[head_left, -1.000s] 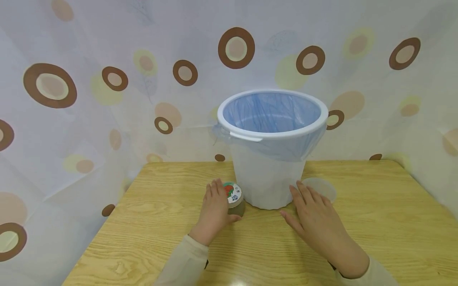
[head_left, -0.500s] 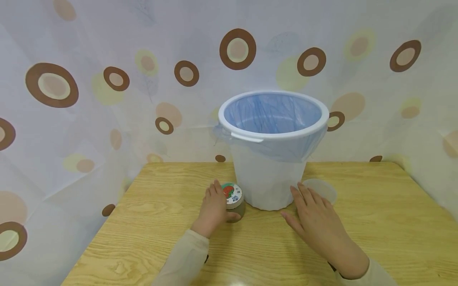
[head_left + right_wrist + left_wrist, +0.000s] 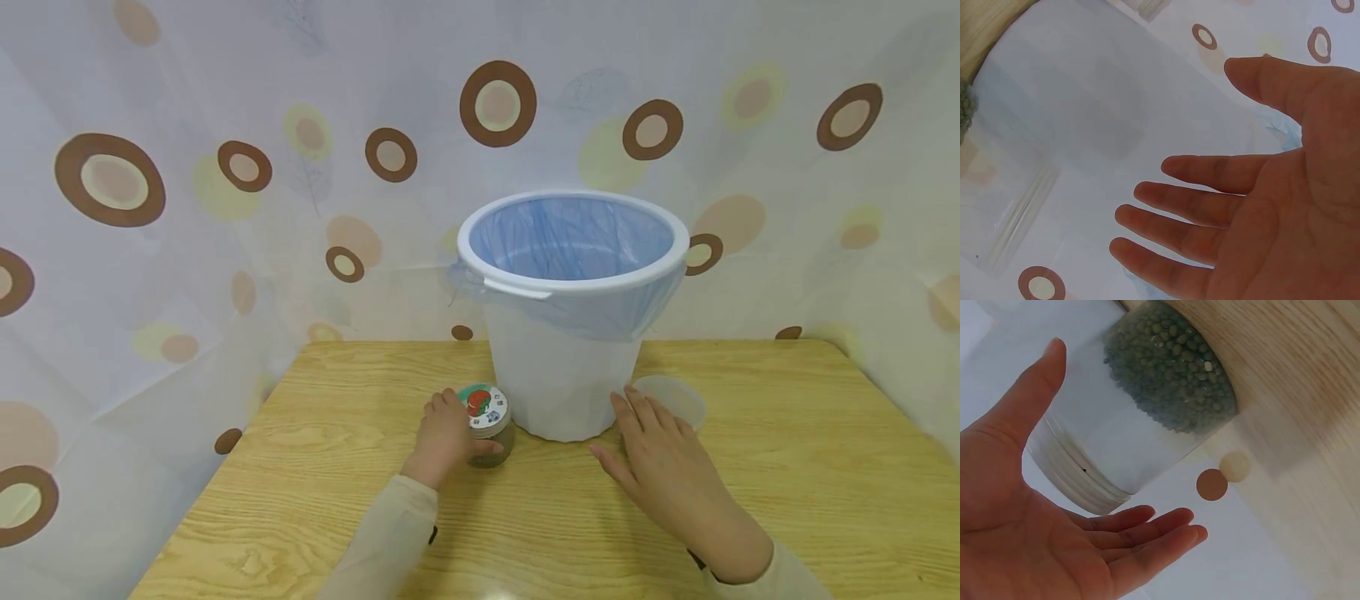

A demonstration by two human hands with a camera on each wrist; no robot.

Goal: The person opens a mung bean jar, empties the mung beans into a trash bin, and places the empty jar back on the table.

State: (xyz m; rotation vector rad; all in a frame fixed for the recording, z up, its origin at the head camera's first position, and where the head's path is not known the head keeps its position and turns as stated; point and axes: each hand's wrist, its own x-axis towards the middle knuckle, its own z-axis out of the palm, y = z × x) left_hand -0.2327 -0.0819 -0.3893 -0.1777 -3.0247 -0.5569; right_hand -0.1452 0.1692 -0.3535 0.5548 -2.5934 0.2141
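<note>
Upright lidded jar point(image 3: 492, 422) beside bin point(image 3: 566, 367)

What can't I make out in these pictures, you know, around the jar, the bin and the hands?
- Jar's left side: head view, hidden by the left hand.
- Small lettering on its label: head view, too small to read.
- Inside bottom of the bin: head view, hidden by its near wall.
- Jar's bean-filled end: right wrist view, cut off by the left edge.

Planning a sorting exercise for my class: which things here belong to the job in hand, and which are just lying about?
Likely in the job:
jar, left hand beside it
white lined bin, right hand close by

Probably just there:
translucent round piece, beside the bin
patterned backdrop
</note>
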